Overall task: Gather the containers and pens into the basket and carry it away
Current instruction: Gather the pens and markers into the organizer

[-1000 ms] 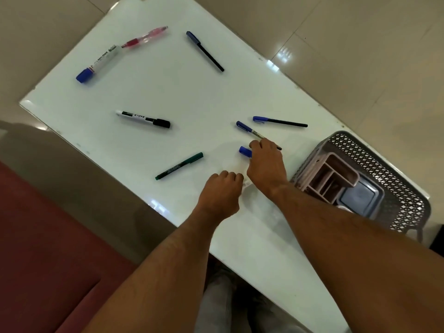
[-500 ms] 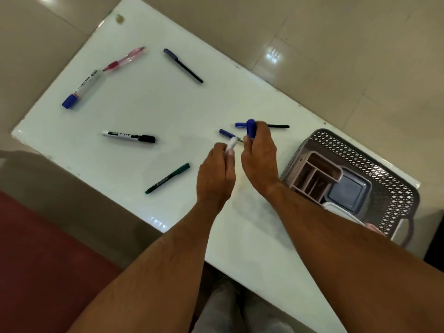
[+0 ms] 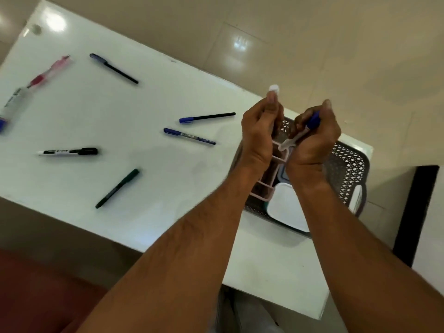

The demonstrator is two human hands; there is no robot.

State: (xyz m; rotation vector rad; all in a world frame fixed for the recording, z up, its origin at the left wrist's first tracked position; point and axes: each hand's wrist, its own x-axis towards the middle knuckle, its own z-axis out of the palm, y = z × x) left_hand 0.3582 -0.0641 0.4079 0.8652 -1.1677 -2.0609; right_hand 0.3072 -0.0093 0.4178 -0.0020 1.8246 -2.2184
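Head | right hand [image 3: 314, 138] grips marker [image 3: 301, 133] | blue cap up-right

A glossy white table [image 3: 149, 97] runs slantwise across the view, and there's a bright patch of lamp glare at its far left corner. Beyond it lies a floor [image 3: 312, 44] of large beige tiles, shiny, with another soft reflection on it at the far side. Near left sits something dull red [image 3: 36, 292], and at the right stands a dark upright strip [image 3: 415, 212].
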